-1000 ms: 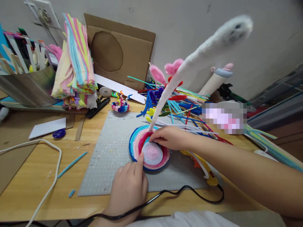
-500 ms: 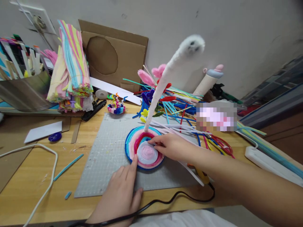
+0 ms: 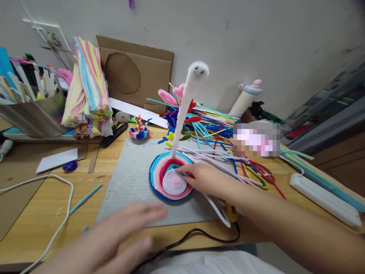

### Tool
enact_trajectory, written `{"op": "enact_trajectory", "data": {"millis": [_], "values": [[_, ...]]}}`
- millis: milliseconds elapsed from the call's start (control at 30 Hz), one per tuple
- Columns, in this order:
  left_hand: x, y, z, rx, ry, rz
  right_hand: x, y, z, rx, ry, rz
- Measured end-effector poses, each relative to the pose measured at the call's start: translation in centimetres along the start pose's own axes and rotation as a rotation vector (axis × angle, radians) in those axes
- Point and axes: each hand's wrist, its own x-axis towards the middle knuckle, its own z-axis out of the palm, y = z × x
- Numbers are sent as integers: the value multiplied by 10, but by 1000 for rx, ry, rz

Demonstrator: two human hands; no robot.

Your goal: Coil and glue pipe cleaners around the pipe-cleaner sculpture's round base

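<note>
A round base (image 3: 155,186) coiled from blue, pink and red pipe cleaners lies on a grey cutting mat (image 3: 125,171). From its far side rises a tall white fuzzy stem (image 3: 181,110), its rounded top dotted with dark spots. On the base rests a smaller white disc with a pink spiral (image 3: 174,183). My right hand (image 3: 201,178) reaches in from the right, its fingers closed on that disc's upper right edge. My left hand (image 3: 122,232), blurred by motion, hovers nearer me with fingers stretched out and nothing in them.
Bundled pastel pipe cleaners (image 3: 89,83) stand at the back left beside a metal pot (image 3: 37,114) of sticks. Loose pipe cleaners (image 3: 216,125) lie behind the mat. A yellow-handled tool (image 3: 231,213) trails a black cord (image 3: 196,231) along the front. A white power strip (image 3: 325,199) is at the right.
My left hand has come off the disc's left edge and pulled back toward me, to the left. My right hand stays at the disc. The view has shifted slightly.
</note>
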Motion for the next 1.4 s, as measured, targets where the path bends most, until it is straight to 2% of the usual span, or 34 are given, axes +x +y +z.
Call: {"op": "enact_trajectory", "data": {"millis": [33, 67, 133, 200, 267, 400, 700, 900, 1100, 1400], "values": [[22, -3, -3, -21, -64, 17, -1, 0, 1, 0, 9, -3], [44, -5, -3, -23, -58, -1, -1, 1, 2, 1, 17, -6], [81, -9, 8, -18, -53, 54, -2, 2, 3, -2, 30, -16], [104, -12, 25, -9, -51, 174, -3, 2, 4, -5, 28, -20], [113, -14, 41, 15, -52, 210, -3, 1, 5, -1, 24, -21], [110, -17, 54, 100, -22, 232, -5, 0, 5, 25, 34, -13], [107, -16, 52, 251, -18, 240, -23, 5, 9, 92, 102, 95], [105, -18, 55, 274, -18, 233, -27, 7, 11, 180, 84, 106], [104, -16, 57, 316, -23, 226, -35, 3, 11, 295, 6, 97], [103, -13, 58, 304, -32, 186, -40, 0, 27, 411, 48, 181]]}}
